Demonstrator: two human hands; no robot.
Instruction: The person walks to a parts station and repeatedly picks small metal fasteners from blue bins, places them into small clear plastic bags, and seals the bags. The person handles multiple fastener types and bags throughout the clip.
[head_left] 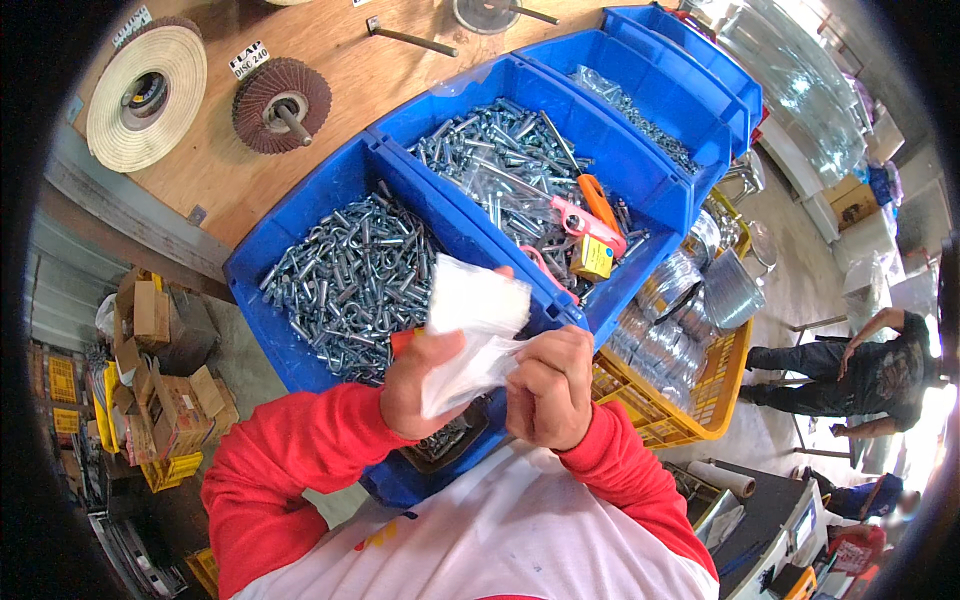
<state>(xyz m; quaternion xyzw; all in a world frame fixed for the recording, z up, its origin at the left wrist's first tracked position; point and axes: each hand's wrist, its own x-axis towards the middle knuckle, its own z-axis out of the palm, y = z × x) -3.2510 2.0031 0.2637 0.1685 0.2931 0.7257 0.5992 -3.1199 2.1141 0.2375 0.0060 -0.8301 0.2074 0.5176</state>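
Note:
My left hand (420,385) grips a white, filmy plastic packet (478,300) from its left side, thumb across the front. My right hand (550,388) is closed, its fingers pinching the packet's lower right edge. The packet hangs above a blue bin (305,215) heaped with metal hook bolts (350,275). A second blue bin (630,175) beyond it contains metal anchor bolts (495,150), a pink long-necked lighter (590,225), an orange one (598,203) and a small yellow box (593,257). Something orange, partly hidden, shows behind my left hand.
More blue bins (690,80) continue to the upper right. A yellow crate (715,400) of wire coils (672,285) stands right. Abrasive discs (282,103) hang on a wooden board (345,60). Cardboard boxes (175,415) lie left; a person (885,365) stands far right.

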